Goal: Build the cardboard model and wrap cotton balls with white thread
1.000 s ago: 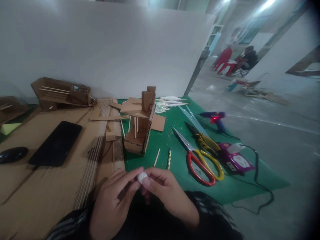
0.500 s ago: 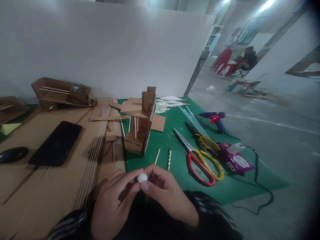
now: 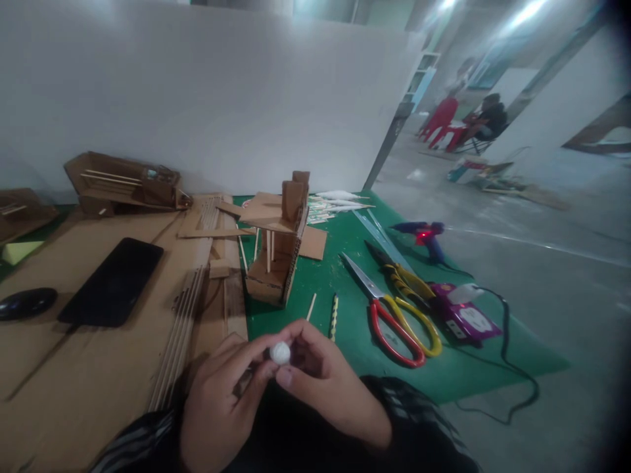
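Observation:
Between the fingertips of both hands sits a small whitish ball (image 3: 280,353); its material is too blurred to tell. My left hand (image 3: 231,387) pinches it from the left, and my right hand (image 3: 325,381) has thumb and forefinger at its right side. Just beyond the hands, a short thin stick (image 3: 311,307) and a patterned pencil-like stick (image 3: 334,317) lie on the green mat (image 3: 355,355). Farther off stands a cardboard model (image 3: 271,272) with upright sticks and a platform. Scissors (image 3: 394,315) with red and yellow handles lie to the right.
At right lie pliers (image 3: 401,276), a glowing glue gun (image 3: 424,235), and a purple power adapter (image 3: 463,315) with a trailing cable. A phone (image 3: 113,282), a mouse (image 3: 27,303) and long sticks (image 3: 180,335) rest at left. A white partition (image 3: 221,98) stands behind.
The ball shows more fully, with its round face turned up toward me. My right thumb has shifted slightly downward off it. The things on the table have stayed put.

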{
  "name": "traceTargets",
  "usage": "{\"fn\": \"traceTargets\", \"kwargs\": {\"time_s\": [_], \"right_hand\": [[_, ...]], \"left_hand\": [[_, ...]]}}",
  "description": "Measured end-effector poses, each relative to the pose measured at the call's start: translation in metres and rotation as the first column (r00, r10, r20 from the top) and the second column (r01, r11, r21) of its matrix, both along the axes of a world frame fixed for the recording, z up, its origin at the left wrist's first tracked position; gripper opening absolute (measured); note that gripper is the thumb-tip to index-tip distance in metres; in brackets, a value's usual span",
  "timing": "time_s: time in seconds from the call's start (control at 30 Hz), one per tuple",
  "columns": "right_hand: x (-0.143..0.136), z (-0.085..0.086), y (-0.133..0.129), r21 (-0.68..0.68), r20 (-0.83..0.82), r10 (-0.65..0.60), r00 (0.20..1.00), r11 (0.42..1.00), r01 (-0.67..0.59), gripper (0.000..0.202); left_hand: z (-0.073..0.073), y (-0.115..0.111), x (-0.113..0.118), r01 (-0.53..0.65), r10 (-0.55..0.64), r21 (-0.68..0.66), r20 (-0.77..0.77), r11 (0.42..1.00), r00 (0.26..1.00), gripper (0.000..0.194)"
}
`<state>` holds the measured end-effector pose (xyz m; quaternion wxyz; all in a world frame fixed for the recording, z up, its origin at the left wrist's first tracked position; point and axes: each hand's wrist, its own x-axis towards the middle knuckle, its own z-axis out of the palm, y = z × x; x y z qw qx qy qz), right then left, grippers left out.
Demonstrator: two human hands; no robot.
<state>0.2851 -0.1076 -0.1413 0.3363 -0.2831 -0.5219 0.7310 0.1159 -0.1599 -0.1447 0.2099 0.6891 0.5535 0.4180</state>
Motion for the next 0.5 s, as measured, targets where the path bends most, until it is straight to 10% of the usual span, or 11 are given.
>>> {"fn": "traceTargets", "kwargs": {"time_s": [0.5], "right_hand": [[0.0018, 0.0039, 0.0020, 0.033, 0.104, 0.051, 0.993, 0.998, -0.055, 0.036]], "left_hand": [[0.0012, 0.0004, -0.0026, 0.054, -0.037, -0.167, 0.104, 0.984, 0.994, 0.026]]}}
